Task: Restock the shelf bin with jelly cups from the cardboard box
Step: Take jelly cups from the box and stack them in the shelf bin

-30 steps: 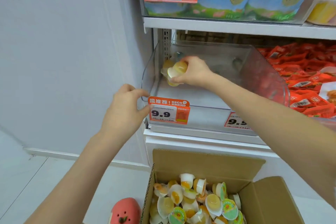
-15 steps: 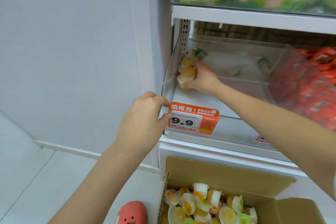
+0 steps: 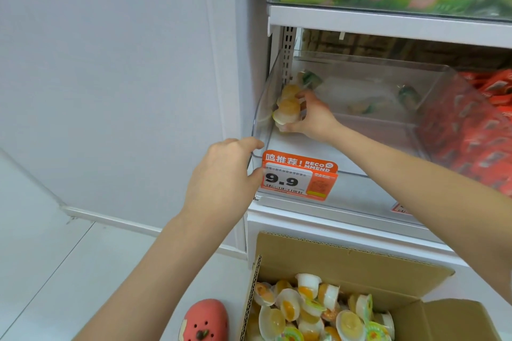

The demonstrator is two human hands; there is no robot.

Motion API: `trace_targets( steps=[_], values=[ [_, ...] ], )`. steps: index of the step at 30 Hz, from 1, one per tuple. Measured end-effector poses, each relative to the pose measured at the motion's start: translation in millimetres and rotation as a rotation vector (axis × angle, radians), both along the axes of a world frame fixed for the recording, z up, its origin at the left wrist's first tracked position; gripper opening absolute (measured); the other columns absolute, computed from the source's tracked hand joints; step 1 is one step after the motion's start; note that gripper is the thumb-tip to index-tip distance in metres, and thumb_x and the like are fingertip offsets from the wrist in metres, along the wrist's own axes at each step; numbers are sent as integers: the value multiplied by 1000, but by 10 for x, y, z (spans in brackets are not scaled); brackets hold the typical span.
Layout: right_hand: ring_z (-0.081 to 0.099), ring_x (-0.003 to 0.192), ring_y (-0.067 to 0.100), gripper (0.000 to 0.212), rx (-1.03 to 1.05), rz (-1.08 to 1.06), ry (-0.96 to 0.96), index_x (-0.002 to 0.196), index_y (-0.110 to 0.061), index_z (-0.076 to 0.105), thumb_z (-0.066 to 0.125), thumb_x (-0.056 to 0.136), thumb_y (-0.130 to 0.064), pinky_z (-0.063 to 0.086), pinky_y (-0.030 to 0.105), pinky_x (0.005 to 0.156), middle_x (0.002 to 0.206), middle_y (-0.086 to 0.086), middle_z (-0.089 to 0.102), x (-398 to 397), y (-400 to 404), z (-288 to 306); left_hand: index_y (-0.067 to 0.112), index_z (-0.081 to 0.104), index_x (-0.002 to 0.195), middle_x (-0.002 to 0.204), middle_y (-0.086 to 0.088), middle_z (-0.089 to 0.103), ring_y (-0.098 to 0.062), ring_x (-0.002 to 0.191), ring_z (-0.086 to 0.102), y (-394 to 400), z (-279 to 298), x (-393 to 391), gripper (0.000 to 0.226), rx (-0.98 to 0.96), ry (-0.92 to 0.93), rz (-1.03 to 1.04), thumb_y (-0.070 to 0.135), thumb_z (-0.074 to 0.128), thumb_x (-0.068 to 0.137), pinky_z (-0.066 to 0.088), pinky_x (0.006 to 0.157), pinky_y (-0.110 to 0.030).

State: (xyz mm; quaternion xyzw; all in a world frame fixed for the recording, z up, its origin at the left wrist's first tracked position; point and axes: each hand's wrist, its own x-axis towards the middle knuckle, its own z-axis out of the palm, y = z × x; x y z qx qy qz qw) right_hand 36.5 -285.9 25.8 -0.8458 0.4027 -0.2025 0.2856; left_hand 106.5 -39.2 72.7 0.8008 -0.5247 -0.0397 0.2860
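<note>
Jelly cups (image 3: 288, 108) gripped by right hand (image 3: 313, 119) inside shelf bin (image 3: 360, 86), left hand (image 3: 224, 174) pinching its corner

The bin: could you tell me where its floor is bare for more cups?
The bin floor is bare from the price tag back to mid-bin, right of the right hand. Crowded: left wall, where the cups are; a few at the back.

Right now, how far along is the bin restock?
Barely begun. The clear shelf bin shows mostly bare floor, with a few jelly cups at the back. In hand: the right hand grips a cluster of cups against the left wall while the left hand holds the front corner. Left: the cardboard box holds many more.
</note>
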Motion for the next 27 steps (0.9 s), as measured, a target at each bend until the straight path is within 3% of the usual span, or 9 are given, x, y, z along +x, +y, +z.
trace_targets(
  steps=[4, 7, 11, 14, 18, 21, 24, 26, 27],
  values=[
    [56, 103, 17, 61, -103, -62, -38, 123, -12, 51, 80, 74, -32, 42, 26, 79, 118, 3, 59, -286, 184, 308, 27, 61, 119, 111, 4, 62, -15, 100, 59, 91, 32, -29, 31, -49, 14, 36, 20, 61, 89, 48, 82, -29],
    [63, 92, 11, 33, -194, 3, -260, 108, -13, 62, 76, 80, -25, 52, 27, 82, 100, -2, 66, -762, 580, 557, 23, 67, 104, 99, 5, 66, -12, 87, 63, 215, 34, -91, 19, -84, 38, 21, 15, 60, 89, 51, 77, -31],
    [60, 70, 11, 19, -311, 65, -405, 99, -12, 62, 72, 84, -13, 49, 17, 67, 77, 0, 64, -1507, 1367, 509, 22, 68, 92, 87, 7, 67, -14, 80, 63, 372, -138, -241, 12, -31, 0, -51, 15, 59, 87, 53, 74, -36],
    [58, 71, 13, 18, -276, 88, -239, 97, -17, 61, 72, 82, -14, 48, 19, 65, 76, -3, 63, -2026, 1802, 10, 22, 66, 93, 87, 6, 66, -17, 82, 63, 530, -506, -555, 12, 162, -64, -212, 20, 54, 90, 53, 73, -36],
    [57, 78, 8, 22, 85, 127, 252, 102, -27, 57, 70, 84, -29, 51, 32, 73, 88, -12, 61, -2562, 2006, -983, 22, 64, 94, 91, 4, 67, -19, 87, 62, 609, -1257, -852, 15, 551, -92, -414, 18, 52, 87, 53, 73, -35],
    [52, 88, 12, 35, 323, 81, 527, 113, -28, 53, 71, 84, -28, 48, 29, 79, 109, -5, 57, -2884, 2076, -1692, 20, 63, 103, 103, -2, 64, -24, 93, 62, 568, -1867, -1024, 22, 736, -111, -465, 10, 51, 86, 54, 75, -36],
    [45, 91, 13, 52, 499, -9, 642, 126, -21, 46, 73, 82, -26, 43, 27, 75, 119, 5, 51, -3089, 2169, -2182, 15, 57, 116, 116, -8, 56, -27, 102, 58, 552, -2395, -1218, 32, 895, -149, -503, 2, 51, 87, 53, 76, -37],
    [44, 93, 15, 57, 535, -65, 622, 130, -18, 42, 73, 82, -21, 38, 24, 67, 116, 7, 49, -3128, 2211, -2384, 15, 53, 122, 121, -8, 56, -27, 106, 58, 550, -2641, -1296, 39, 930, -154, -474, 0, 51, 87, 53, 76, -36],
    [47, 97, 17, 59, 535, -108, 591, 132, -18, 41, 73, 82, -19, 40, 25, 71, 118, 8, 48, -3130, 2213, -2459, 16, 52, 123, 121, -7, 56, -27, 105, 59, 543, -2726, -1323, 41, 919, -183, -447, 0, 52, 86, 52, 75, -35]
  ],
)
